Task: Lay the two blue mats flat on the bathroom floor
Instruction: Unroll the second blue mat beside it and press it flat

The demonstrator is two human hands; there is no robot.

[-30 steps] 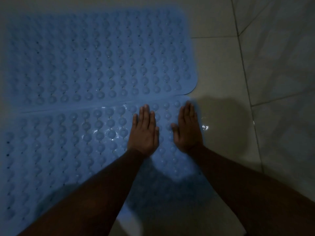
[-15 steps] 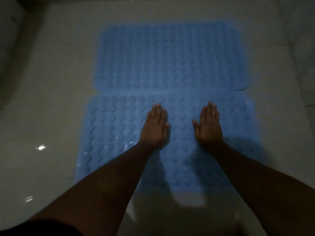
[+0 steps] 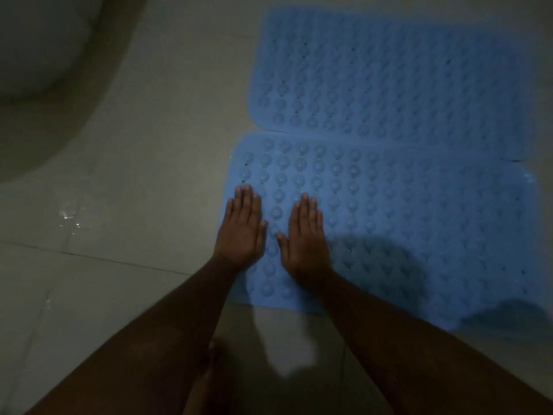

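Observation:
Two blue studded mats lie flat on the tiled floor, long edges side by side. The far mat fills the upper right. The near mat lies just in front of it. My left hand rests palm down on the near mat's left edge, fingers straight and together. Palm down too, my right hand presses the same mat a little to the right. Neither hand holds anything.
A pale curved fixture, probably a toilet base, stands at the upper left. Wet patches glint on the grey floor tiles left of the mats. A bare foot shows between my forearms.
Both hands have slid leftward along the near mat, from its right end through the middle to its left end, staying flat. The view has swung left with them.

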